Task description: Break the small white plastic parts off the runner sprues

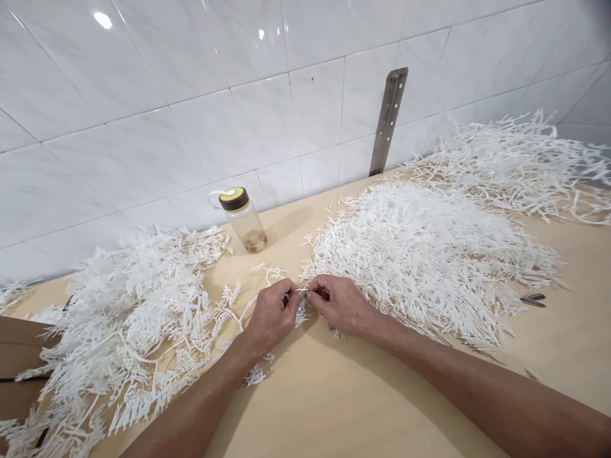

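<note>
My left hand (274, 310) and my right hand (341, 305) meet fingertip to fingertip above the table. Pinched in the left fingers is a thin white branched strand (300, 291), and the right thumb and fingers close on its tip. More of the white branching trails left of the left hand and hangs below the fingers. To the right, close by the right hand, spreads a large pile of short white forked pieces (420, 248). On the left lies a heap of longer white branched stems (143, 305). Whether the strand is plastic cannot be made out.
A clear bottle (248, 226) with a dark and yellow-green lid stands near the wall. Behind the right pile lie more white stems (520, 165). Small dark-handled scissors or snips (533, 299) rest at its right edge. A metal bracket (389, 121) leans up the tiles; a cardboard box (23, 362) sits at left.
</note>
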A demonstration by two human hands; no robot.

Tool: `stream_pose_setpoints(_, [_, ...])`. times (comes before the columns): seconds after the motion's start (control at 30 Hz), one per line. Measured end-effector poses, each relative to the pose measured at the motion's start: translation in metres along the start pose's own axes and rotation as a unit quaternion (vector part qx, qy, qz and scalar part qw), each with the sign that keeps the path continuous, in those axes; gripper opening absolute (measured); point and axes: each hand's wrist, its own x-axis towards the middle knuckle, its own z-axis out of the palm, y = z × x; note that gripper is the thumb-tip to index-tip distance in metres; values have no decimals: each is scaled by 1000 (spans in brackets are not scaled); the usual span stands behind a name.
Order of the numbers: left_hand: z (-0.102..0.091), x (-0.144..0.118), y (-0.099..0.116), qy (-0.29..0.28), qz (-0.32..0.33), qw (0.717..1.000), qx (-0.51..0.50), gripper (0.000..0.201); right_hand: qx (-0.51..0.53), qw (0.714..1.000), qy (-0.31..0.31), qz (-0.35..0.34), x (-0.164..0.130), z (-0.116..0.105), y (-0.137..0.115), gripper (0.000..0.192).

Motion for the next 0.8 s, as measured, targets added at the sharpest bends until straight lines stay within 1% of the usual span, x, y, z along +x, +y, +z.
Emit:
stream_pose_setpoints(0.3, [-1, 0, 0, -31, 6, 999, 44, 29, -10, 1000, 4, 7, -1, 0, -3, 14])
stream_pose_setpoints(0.5, [-3, 2, 0, -50, 16, 997, 50, 32, -57, 998, 15, -22, -1, 0, -4, 15])
stream_pose_setpoints(0.67, [-6, 4, 3, -72, 23, 997, 23, 31, -111, 992, 18, -52, -1, 1, -9, 15])
stream_pose_setpoints(0.8, [-10, 5, 5, -87, 23, 996, -17, 25, -128, 990, 26, -61, 1, 1, -9, 16])
